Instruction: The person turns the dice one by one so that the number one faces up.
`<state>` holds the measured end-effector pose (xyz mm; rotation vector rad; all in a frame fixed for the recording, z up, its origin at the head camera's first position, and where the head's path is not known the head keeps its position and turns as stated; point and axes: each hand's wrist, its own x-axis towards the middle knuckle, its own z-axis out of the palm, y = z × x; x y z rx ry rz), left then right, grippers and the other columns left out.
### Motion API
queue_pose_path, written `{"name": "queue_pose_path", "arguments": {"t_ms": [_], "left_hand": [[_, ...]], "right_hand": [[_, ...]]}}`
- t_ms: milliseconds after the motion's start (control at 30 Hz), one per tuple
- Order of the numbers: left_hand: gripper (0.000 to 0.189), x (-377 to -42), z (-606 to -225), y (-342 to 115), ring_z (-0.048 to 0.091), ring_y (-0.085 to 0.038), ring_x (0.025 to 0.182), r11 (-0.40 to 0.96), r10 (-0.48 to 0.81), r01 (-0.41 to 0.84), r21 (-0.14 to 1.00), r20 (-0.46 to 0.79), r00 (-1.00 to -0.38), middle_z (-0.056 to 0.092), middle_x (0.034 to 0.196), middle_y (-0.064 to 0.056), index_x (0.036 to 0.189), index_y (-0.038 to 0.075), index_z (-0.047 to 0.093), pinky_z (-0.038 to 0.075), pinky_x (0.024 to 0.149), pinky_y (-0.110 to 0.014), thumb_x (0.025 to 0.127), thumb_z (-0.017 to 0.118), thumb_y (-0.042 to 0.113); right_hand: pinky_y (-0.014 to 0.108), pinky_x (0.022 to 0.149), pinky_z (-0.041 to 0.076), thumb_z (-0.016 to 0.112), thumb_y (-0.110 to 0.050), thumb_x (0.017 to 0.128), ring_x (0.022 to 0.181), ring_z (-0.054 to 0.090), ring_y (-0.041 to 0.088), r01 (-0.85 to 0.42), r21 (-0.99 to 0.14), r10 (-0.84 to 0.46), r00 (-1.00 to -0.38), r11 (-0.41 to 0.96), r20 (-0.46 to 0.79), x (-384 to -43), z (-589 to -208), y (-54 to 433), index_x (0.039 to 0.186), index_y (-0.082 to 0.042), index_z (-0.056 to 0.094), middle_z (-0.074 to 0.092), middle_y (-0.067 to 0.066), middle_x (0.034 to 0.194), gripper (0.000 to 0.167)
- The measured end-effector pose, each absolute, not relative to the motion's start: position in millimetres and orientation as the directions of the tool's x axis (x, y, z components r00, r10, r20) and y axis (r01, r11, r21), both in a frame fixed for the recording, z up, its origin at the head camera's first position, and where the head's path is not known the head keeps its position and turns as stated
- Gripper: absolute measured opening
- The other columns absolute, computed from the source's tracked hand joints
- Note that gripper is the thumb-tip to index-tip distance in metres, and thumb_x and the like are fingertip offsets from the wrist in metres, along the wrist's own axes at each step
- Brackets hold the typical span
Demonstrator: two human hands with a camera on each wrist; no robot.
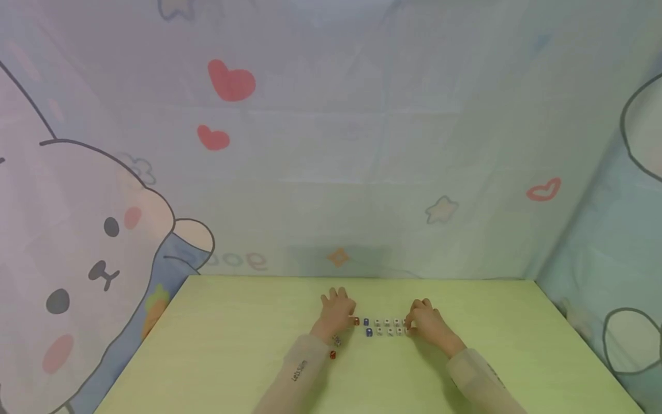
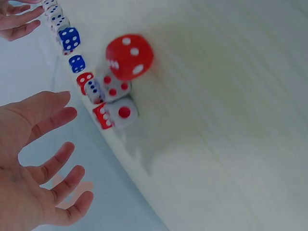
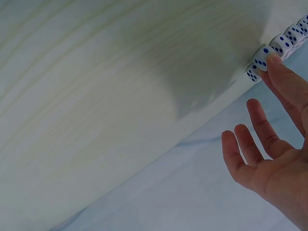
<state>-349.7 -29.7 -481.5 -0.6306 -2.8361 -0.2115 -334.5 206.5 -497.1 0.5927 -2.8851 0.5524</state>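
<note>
Two rows of dice lie in the middle of the table. My right hand (image 1: 430,325) is at their right end, with thumb and index finger pinching a white die (image 3: 261,58) with blue dots; the other fingers are spread. Another white die (image 3: 253,73) sits just behind it. At the left end, my left hand (image 1: 335,316) hovers beside a red die (image 1: 356,321), its fingers loosely bent with nothing seen between them. Blue dice (image 1: 369,332) stand between the red die and the white dice (image 1: 387,323).
Near my left wrist are white dice with red dots (image 2: 124,113) and a loose red die (image 1: 333,355), closer to me. The table (image 1: 217,345) ends at a hanging printed cloth (image 1: 331,172) behind and at the sides.
</note>
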Motion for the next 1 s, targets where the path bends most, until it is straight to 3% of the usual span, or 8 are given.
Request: {"name": "queue_pose_path", "arguments": {"t_ms": [233,500,733,1000], "left_hand": [[0.012,-348.4,-481.4,-38.2,0.045,-0.028,0.088,0.887,0.425,0.45,0.101,0.199,-0.883,0.052,0.089,-0.009,0.068,0.012,0.063,0.038,0.082,-0.057,0.072,0.071,0.02],[0.023,-348.7,-494.1,-44.1,0.04,-0.026,0.082,0.89,0.423,0.446,0.096,0.189,-0.886,0.047,0.08,-0.006,0.055,0.013,0.051,0.037,0.08,-0.057,0.067,0.07,0.012],[0.021,-348.1,-499.5,-46.0,0.038,-0.024,0.081,0.887,0.421,0.446,0.123,0.183,-0.888,0.045,0.078,-0.005,0.054,0.014,0.054,0.036,0.081,-0.059,0.066,0.07,0.009],[0.021,-345.2,-493.6,-46.0,0.035,-0.022,0.081,0.888,0.425,0.448,0.102,0.19,-0.885,0.044,0.08,-0.003,0.057,0.015,0.052,0.035,0.077,-0.052,0.062,0.073,0.012]], "right_hand": [[0.031,0.062,0.034,0.073,-0.009,0.067,0.085,0.038,0.019,-0.407,-0.327,-0.354,-0.911,0.853,0.211,-335.8,-496.0,207.9,0.073,-0.011,0.069,0.05,0.0,0.084,0.007],[0.03,0.06,0.032,0.073,-0.009,0.068,0.083,0.037,0.019,-0.416,-0.324,-0.362,-0.907,0.85,0.214,-335.9,-497.1,205.6,0.072,-0.011,0.069,0.05,0.001,0.084,0.006],[0.031,0.06,0.033,0.073,-0.009,0.068,0.084,0.038,0.019,-0.408,-0.321,-0.358,-0.911,0.855,0.205,-335.0,-498.4,204.9,0.072,-0.012,0.069,0.049,0.0,0.084,0.006],[0.032,0.061,0.035,0.073,-0.01,0.068,0.085,0.038,0.019,-0.4,-0.318,-0.351,-0.914,0.86,0.202,-335.2,-497.2,205.1,0.071,-0.013,0.069,0.049,0.0,0.084,0.006]]}}
